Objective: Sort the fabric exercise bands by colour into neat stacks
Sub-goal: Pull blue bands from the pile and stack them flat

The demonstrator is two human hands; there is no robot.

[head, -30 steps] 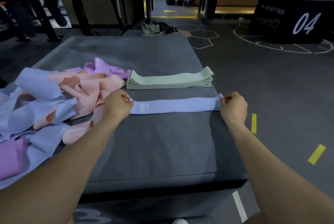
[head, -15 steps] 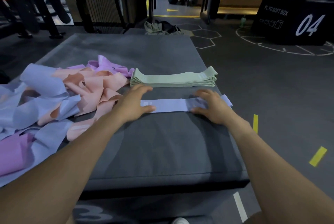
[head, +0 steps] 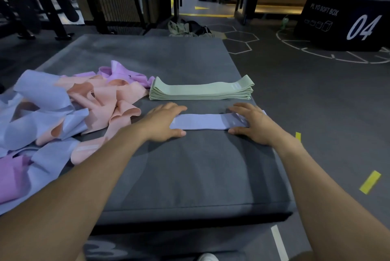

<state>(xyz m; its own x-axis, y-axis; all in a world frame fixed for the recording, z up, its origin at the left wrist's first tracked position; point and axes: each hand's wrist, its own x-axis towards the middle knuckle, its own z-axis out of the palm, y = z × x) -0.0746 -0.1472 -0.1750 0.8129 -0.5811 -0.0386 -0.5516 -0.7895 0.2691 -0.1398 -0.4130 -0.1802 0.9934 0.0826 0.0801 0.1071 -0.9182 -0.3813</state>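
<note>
Head view, looking down over both my forearms: I have one lavender-blue band (head: 202, 122) laid flat across the near part of the grey mat (head: 190, 176), running left to right. My left hand (head: 163, 122) lies palm down on its left end, fingers straight and spread, thumb resting on the mat just in front of the band's near edge. My right hand (head: 252, 124) presses flat on its right end in the same way, fingers stretched out toward the middle, with a small corner of the band showing past my knuckles at the mat's right edge. Neither hand curls round anything; both are flat and wide on the fabric.

Just beyond the band, apart from it by a strip of bare mat, sits the green stack (head: 201, 92), its bands squared up on one another and lying parallel to the one under my palms. To the left, a loose heap (head: 63, 117) of unsorted bands covers that side of the mat: lavender-blue, peach and pink-purple pieces tangled and overlapping, its far right end touching the green stack's left end.

Off the mat, on the dark floor to the right, I see yellow tape marks (head: 369, 182), and farther back a black box (head: 346, 22) printed with "04".
</note>
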